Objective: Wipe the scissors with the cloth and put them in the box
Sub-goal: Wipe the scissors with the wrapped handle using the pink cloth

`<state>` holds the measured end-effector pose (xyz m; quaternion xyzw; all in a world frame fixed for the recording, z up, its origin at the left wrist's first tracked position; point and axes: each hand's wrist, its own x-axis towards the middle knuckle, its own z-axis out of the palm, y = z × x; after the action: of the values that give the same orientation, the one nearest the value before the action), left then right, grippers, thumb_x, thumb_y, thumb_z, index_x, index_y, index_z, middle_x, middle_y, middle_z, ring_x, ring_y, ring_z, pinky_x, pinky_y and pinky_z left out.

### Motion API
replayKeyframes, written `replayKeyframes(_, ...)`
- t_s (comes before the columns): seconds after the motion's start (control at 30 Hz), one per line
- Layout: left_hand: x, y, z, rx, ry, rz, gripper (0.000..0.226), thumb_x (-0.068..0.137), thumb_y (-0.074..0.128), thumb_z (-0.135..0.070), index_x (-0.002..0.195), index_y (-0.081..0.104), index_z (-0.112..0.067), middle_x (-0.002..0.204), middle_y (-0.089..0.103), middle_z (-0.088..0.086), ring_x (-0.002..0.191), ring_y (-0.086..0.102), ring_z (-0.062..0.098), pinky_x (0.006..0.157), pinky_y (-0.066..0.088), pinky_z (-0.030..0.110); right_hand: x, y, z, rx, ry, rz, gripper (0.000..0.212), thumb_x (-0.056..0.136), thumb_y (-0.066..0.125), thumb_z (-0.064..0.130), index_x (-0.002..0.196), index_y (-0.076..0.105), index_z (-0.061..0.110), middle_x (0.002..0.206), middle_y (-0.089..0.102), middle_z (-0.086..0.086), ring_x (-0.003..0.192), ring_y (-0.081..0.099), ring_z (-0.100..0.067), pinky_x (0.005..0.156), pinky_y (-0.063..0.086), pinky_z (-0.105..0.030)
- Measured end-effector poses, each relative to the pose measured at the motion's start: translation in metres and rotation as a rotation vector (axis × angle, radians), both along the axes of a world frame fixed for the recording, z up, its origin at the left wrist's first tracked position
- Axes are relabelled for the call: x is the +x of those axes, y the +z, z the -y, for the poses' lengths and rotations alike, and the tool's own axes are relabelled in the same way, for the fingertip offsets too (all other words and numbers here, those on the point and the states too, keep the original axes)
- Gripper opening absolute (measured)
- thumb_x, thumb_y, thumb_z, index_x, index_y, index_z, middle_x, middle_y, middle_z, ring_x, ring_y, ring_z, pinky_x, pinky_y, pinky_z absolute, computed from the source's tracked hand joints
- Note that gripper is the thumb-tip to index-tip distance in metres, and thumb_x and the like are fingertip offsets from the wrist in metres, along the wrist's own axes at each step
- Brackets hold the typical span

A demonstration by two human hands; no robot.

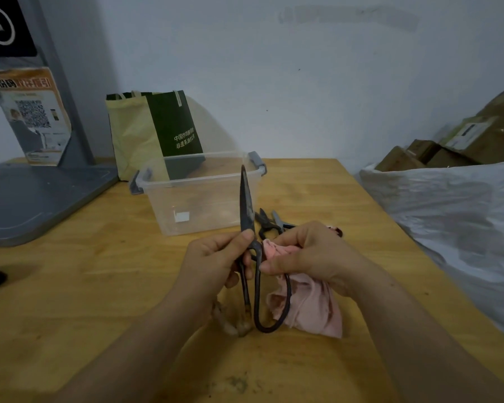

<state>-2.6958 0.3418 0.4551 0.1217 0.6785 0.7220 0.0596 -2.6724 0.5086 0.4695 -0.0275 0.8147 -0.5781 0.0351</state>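
Now the left hand (216,258) grips the scissors (246,205), the right hand (313,254) holds the cloth (313,311), near the open-topped box (207,184).

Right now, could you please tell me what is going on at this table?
A person is wiping a large pair of dark scissors. The left grip holds them point up above the wooden table, and the right grip pinches a pink cloth against the handle. The clear box behind shows no scissors inside yet; smaller scissors lie beside it.
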Motion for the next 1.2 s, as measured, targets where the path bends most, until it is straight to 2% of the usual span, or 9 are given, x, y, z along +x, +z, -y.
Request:
replayKeyframes(0.13, -0.001, -0.006, -0.002, -0.018, -0.03, -0.023, 0.018, 0.086, 0.063, -0.019, 0.074, 0.072, -0.01, 0.054, 0.053, 0.006, 0.045, 0.05, 0.014, 0.038, 0.027, 0.02, -0.001, 0.003, -0.007, 0.03, -0.07, -0.016, 0.019, 0.069, 0.079, 0.001, 0.086, 0.076, 0.008, 0.081, 0.074, -0.011, 0.08, 0.07, -0.021, 0.08, 0.058, -0.032)
replayKeyframes(0.23, -0.001, -0.009, -0.004, -0.057, -0.027, -0.109, 0.027, 0.086, 0.063, -0.015, 0.06, 0.068, -0.015, 0.05, 0.052, 0.005, 0.042, 0.049, 0.015, 0.037, 0.029, 0.016, 0.002, 0.007, -0.011, 0.086, -0.106, 0.008, 0.021, 0.065, 0.081, 0.01, 0.086, 0.077, 0.008, 0.082, 0.074, -0.012, 0.087, 0.07, -0.027, 0.084, 0.056, -0.037)
replayKeyframes(0.37, -0.001, -0.011, -0.007, -0.086, -0.021, -0.198, 0.036, 0.088, 0.062, -0.012, 0.052, 0.06, -0.013, 0.044, 0.05, 0.001, 0.039, 0.048, 0.013, 0.038, 0.032, 0.01, 0.002, 0.017, -0.014, -0.194, -0.322, -0.119, 0.01, 0.079, 0.07, 0.021, 0.08, 0.078, 0.015, 0.086, 0.074, -0.009, 0.085, 0.068, -0.028, 0.085, 0.053, -0.04)
replayKeyframes(0.47, 0.0, -0.011, -0.008, -0.1, -0.014, -0.238, 0.035, 0.089, 0.061, -0.013, 0.053, 0.059, -0.011, 0.042, 0.05, 0.001, 0.032, 0.041, 0.005, 0.036, 0.029, 0.009, 0.005, 0.02, 0.005, -0.165, -0.425, -0.47, 0.018, 0.088, 0.062, 0.014, 0.094, 0.076, 0.023, 0.1, 0.069, 0.002, 0.095, 0.064, -0.01, 0.08, 0.052, -0.021)
replayKeyframes(0.57, 0.001, -0.012, -0.01, -0.124, -0.008, -0.283, 0.026, 0.089, 0.061, -0.016, 0.065, 0.068, -0.009, 0.044, 0.052, 0.002, 0.032, 0.038, 0.003, 0.038, 0.029, 0.011, 0.005, 0.012, 0.027, 0.197, -0.352, -0.915, 0.019, 0.084, 0.07, 0.012, 0.102, 0.073, 0.016, 0.104, 0.065, -0.001, 0.099, 0.06, -0.006, 0.08, 0.047, -0.011)
replayKeyframes(0.63, 0.001, -0.012, -0.01, -0.135, 0.005, -0.311, 0.024, 0.089, 0.061, -0.016, 0.068, 0.071, -0.011, 0.045, 0.054, 0.002, 0.033, 0.04, 0.004, 0.039, 0.032, 0.015, -0.005, 0.001, 0.03, 0.394, -0.326, -1.035, 0.019, 0.083, 0.071, 0.013, 0.102, 0.073, 0.016, 0.104, 0.065, -0.001, 0.099, 0.059, -0.007, 0.082, 0.047, -0.013)
replayKeyframes(0.77, 0.001, -0.013, -0.01, -0.202, 0.031, -0.379, 0.025, 0.088, 0.061, -0.019, 0.066, 0.07, -0.013, 0.048, 0.058, 0.004, 0.045, 0.055, 0.017, 0.05, 0.046, 0.031, -0.017, -0.01, 0.036, 0.462, -0.304, -1.049, 0.017, 0.083, 0.069, 0.014, 0.099, 0.075, 0.013, 0.104, 0.067, -0.003, 0.098, 0.061, -0.014, 0.083, 0.05, -0.022)
replayKeyframes(0.9, 0.002, -0.015, -0.012, -0.246, 0.046, -0.418, 0.019, 0.088, 0.061, -0.021, 0.073, 0.071, -0.014, 0.053, 0.061, 0.004, 0.05, 0.059, 0.02, 0.055, 0.053, 0.042, -0.022, -0.007, 0.039, 0.421, -0.379, -1.061, 0.012, 0.083, 0.07, 0.012, 0.094, 0.076, 0.011, 0.097, 0.065, -0.001, 0.092, 0.059, -0.007, 0.078, 0.046, -0.011)
replayKeyframes(1.2, 0.008, -0.016, -0.018, -0.293, 0.014, -0.45, 0.019, 0.089, 0.062, -0.025, 0.077, 0.072, -0.014, 0.053, 0.06, 0.002, 0.049, 0.059, 0.018, 0.053, 0.052, 0.036, -0.036, 0.016, 0.04, 0.503, -0.535, -1.2, 0.012, 0.084, 0.066, 0.014, 0.087, 0.073, 0.005, 0.086, 0.065, -0.01, 0.082, 0.053, -0.007, 0.072, 0.038, -0.008)
